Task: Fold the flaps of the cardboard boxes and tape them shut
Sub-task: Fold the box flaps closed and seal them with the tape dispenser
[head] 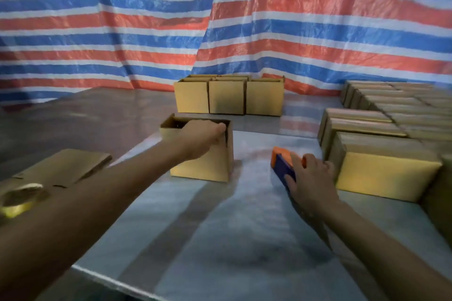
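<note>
Cardboard box [203, 166] stood open on the desk [244, 239]; the left hand [201, 138], arm outstretched, gripped its rim. Right of the box, the right hand [311, 178] clasped a dispenser [281, 162]. Three boxes [227, 99] stood behind it, closed boxes [384, 171] farther right.

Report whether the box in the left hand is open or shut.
Open. The box shows a dark hollow on top; the left hand grips its rim.

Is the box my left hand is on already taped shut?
No, the box is open at the top, and the left hand grips its rim with fingers inside.
</note>
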